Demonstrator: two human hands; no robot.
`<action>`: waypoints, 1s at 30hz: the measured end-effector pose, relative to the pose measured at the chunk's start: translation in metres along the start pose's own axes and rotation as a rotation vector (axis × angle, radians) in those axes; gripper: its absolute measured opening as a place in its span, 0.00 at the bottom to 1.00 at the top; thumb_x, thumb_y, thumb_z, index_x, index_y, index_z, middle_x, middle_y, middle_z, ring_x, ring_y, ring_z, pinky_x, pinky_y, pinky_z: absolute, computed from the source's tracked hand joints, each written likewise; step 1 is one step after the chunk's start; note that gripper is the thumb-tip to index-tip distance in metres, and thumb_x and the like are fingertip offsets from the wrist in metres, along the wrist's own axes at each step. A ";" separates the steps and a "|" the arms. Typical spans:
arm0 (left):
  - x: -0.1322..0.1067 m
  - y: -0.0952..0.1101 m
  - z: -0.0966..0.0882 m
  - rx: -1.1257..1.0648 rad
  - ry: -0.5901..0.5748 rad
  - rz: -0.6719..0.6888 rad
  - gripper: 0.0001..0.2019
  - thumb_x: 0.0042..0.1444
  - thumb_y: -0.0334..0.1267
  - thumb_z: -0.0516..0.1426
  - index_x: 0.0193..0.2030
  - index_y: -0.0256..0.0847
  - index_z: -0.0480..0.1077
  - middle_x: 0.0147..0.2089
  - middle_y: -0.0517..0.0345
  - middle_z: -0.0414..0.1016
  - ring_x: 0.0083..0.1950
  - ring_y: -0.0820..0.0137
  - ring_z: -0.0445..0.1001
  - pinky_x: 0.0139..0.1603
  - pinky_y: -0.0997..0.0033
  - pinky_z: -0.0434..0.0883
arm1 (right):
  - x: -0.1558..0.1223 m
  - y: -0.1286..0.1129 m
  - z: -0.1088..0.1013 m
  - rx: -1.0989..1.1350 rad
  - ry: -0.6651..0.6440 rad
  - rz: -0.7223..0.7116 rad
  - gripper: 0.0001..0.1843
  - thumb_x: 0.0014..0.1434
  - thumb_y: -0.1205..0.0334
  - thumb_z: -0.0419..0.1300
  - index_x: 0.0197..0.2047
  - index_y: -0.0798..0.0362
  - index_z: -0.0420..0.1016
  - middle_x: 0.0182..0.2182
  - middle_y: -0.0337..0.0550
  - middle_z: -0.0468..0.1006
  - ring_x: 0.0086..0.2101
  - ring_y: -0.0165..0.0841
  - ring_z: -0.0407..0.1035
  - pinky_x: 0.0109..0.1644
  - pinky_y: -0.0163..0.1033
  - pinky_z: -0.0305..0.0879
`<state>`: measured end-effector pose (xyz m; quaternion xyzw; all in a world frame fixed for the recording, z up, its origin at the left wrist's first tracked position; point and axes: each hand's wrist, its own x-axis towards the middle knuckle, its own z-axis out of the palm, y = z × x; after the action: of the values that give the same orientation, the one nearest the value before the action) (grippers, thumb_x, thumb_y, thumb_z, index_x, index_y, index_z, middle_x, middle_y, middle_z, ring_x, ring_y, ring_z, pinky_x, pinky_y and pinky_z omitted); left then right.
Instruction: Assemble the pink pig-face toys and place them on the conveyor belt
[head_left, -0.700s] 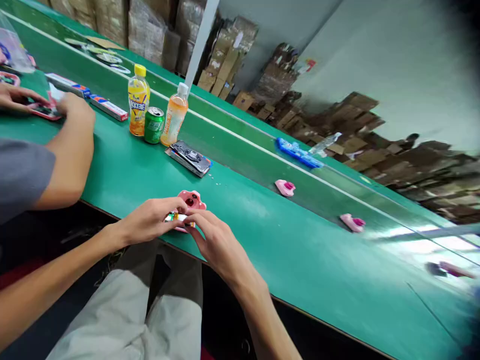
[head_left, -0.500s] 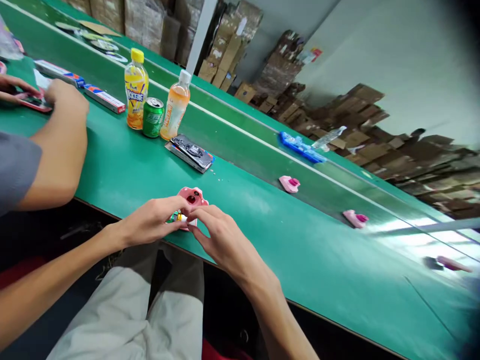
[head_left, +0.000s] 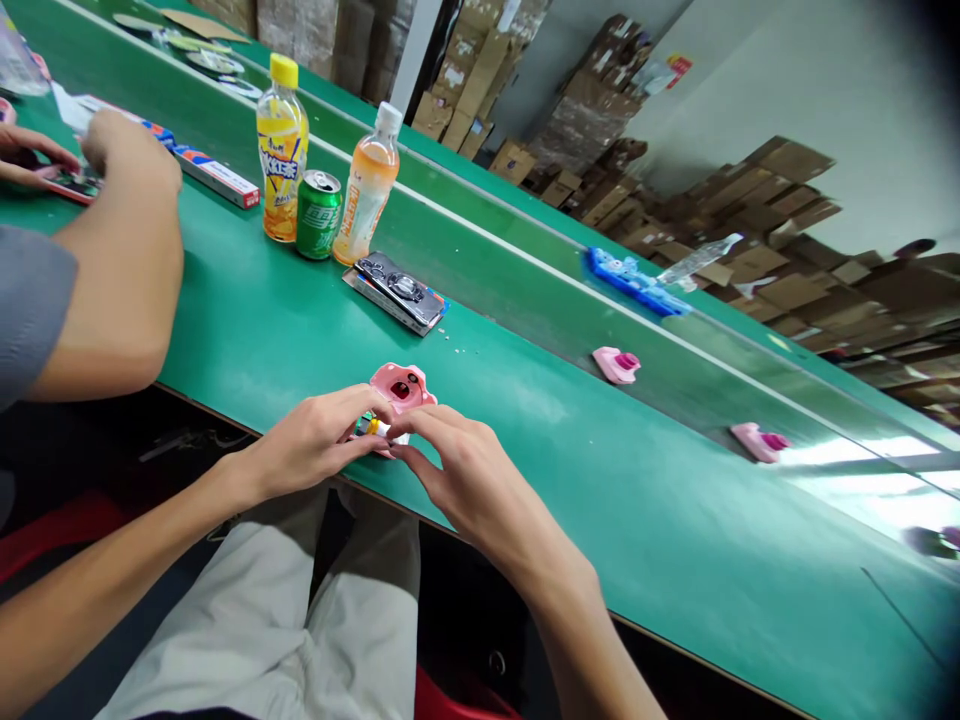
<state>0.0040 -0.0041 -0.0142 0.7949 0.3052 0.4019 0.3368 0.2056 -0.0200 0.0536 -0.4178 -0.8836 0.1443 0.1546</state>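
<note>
Close to the near edge of the green table is a pink plastic shell (head_left: 405, 388) with a dark opening in its upper part. Small green, yellow and white parts (head_left: 373, 426) show inside it, between my hands. From the left, my left hand (head_left: 322, 432) closes around the shell's side, thumb low and fingers above. My right hand (head_left: 450, 450) is pinched at the shell's right side, fingertips at the white part. Whatever lies right between the fingertips is mostly hidden.
Beyond my hands lies a black phone-like item (head_left: 403, 288) on a flat box. Behind it stand an orange drink bottle (head_left: 369, 190), a green can (head_left: 319, 215) and a yellow-capped bottle (head_left: 283, 150). Pink pieces (head_left: 616, 365) and a blue tray (head_left: 636, 285) sit rightward. A co-worker's arm (head_left: 124, 270) is at left.
The view has shifted slightly, so the bottles and pink pieces sit elsewhere in the picture. Both hands stay at the pink shell, with only slight finger movement.
</note>
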 end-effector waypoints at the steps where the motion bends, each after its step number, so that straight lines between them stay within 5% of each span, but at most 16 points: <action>1: -0.002 -0.001 -0.002 0.001 -0.001 -0.010 0.08 0.69 0.37 0.56 0.53 0.43 0.71 0.45 0.59 0.77 0.36 0.72 0.74 0.43 0.72 0.72 | 0.000 0.001 0.001 -0.004 0.018 -0.024 0.10 0.66 0.73 0.61 0.48 0.52 0.78 0.46 0.46 0.82 0.45 0.38 0.78 0.49 0.44 0.75; 3: -0.005 -0.003 -0.005 -0.005 -0.020 -0.021 0.14 0.68 0.39 0.58 0.59 0.45 0.69 0.49 0.57 0.77 0.35 0.72 0.73 0.42 0.72 0.73 | -0.001 0.003 0.002 -0.005 0.075 -0.078 0.10 0.67 0.71 0.60 0.49 0.53 0.80 0.48 0.48 0.83 0.47 0.38 0.78 0.52 0.44 0.76; 6: -0.010 -0.007 -0.005 0.066 -0.012 -0.014 0.24 0.64 0.41 0.63 0.65 0.48 0.65 0.58 0.53 0.72 0.46 0.67 0.76 0.45 0.69 0.75 | -0.001 0.007 0.003 0.032 0.125 -0.110 0.12 0.67 0.70 0.59 0.49 0.52 0.82 0.48 0.48 0.83 0.48 0.38 0.79 0.53 0.44 0.77; 9: -0.010 -0.010 0.002 0.202 0.126 -0.065 0.19 0.67 0.37 0.58 0.64 0.47 0.67 0.63 0.48 0.65 0.51 0.64 0.74 0.49 0.63 0.76 | 0.001 0.008 0.002 0.073 0.133 -0.088 0.14 0.67 0.69 0.60 0.50 0.47 0.83 0.48 0.45 0.84 0.47 0.37 0.79 0.52 0.43 0.78; 15: -0.003 -0.015 0.011 0.147 0.189 -0.113 0.06 0.68 0.29 0.56 0.42 0.40 0.74 0.45 0.54 0.77 0.51 0.64 0.74 0.53 0.63 0.72 | -0.003 0.013 0.012 0.129 0.187 -0.058 0.14 0.68 0.69 0.59 0.50 0.46 0.83 0.47 0.44 0.84 0.46 0.35 0.79 0.52 0.42 0.78; 23: -0.005 -0.014 0.008 0.136 0.198 -0.186 0.06 0.68 0.29 0.56 0.39 0.39 0.71 0.42 0.56 0.76 0.44 0.67 0.76 0.47 0.67 0.71 | -0.018 0.025 0.042 -0.005 0.220 -0.091 0.17 0.69 0.71 0.55 0.53 0.49 0.81 0.47 0.49 0.82 0.46 0.37 0.78 0.51 0.45 0.79; 30: -0.005 -0.014 0.008 0.194 0.152 -0.174 0.07 0.70 0.32 0.53 0.41 0.39 0.71 0.44 0.53 0.77 0.46 0.65 0.76 0.47 0.64 0.72 | -0.012 0.015 0.045 -0.186 0.154 -0.090 0.19 0.69 0.74 0.52 0.54 0.54 0.80 0.48 0.54 0.81 0.51 0.41 0.75 0.54 0.50 0.78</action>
<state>0.0052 -0.0016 -0.0308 0.7615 0.4350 0.3989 0.2679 0.2056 -0.0263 0.0052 -0.4001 -0.8966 0.0219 0.1888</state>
